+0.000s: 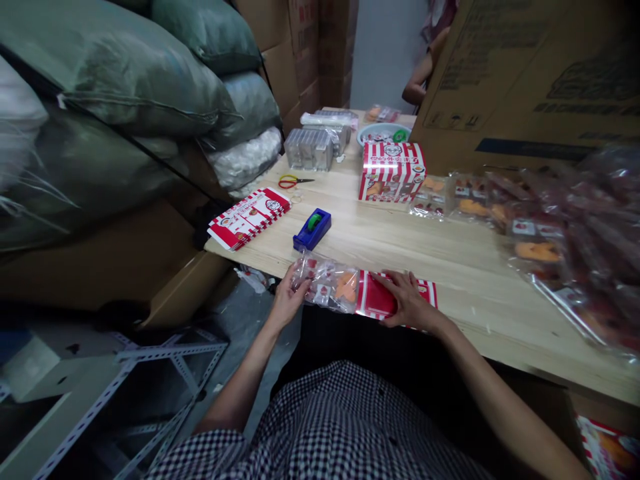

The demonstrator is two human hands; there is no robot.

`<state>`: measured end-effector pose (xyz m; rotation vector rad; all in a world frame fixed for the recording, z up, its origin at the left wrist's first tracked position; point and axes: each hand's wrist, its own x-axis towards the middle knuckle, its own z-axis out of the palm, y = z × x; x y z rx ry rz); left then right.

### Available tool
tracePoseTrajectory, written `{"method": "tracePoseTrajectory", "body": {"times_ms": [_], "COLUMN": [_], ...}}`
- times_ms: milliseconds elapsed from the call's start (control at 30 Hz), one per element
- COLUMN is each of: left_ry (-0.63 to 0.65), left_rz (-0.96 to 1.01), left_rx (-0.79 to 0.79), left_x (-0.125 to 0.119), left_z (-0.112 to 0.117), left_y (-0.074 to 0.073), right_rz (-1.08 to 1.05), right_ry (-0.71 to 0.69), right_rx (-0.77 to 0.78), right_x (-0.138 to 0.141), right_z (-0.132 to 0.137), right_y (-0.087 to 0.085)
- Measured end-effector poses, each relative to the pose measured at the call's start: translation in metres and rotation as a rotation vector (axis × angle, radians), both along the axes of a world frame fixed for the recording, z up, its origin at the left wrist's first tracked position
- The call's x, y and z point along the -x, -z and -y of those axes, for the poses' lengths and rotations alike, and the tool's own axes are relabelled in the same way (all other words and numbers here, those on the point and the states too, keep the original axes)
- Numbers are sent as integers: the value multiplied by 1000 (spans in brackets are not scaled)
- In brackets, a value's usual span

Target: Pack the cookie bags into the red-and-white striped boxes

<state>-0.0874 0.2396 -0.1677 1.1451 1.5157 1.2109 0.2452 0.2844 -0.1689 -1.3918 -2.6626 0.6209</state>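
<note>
At the table's front edge lies a clear plastic packet [325, 283] with an orange piece and small red-and-white items inside. My left hand [290, 297] grips its left end between thumb and fingers. A red-and-white printed card [373, 297] meets or overlaps the packet's right end; which one lies on top I cannot tell. My right hand [407, 300] rests flat on the card with its fingers spread. Just beyond the packet stands a blue tape dispenser [313, 230] with a green roll.
Folded printed cards [250, 217] are stacked at the table's left edge, near scissors [295, 181]. Farther back are a striped box [391, 171], clear plastic cases [309, 149] and a bowl [367, 133]. Packets [537, 250] pile up at right beside a large carton [530, 87]. Another person's arm [420, 77] shows behind.
</note>
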Motion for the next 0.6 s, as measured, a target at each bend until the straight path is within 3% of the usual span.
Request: {"method": "tracePoseTrajectory", "body": {"times_ms": [167,433,500,600], "left_ry": [122,147,186,90], "left_rz": [122,64,28,-144], "left_rx": [26,101,102,38], "left_x": [-4,-52,-50,-34], "left_z": [-1,-7,-8,-14], "left_y": [11,14,13,10], "right_rz": [-11,-15,-20,-38], "right_ry": [-28,4,8,14], "right_rx": [2,-32,-22,-1], "right_x": [3,4,-1,-5], "right_z": [1,0,-2,-2], "right_y": [-4,1,2,2]}}
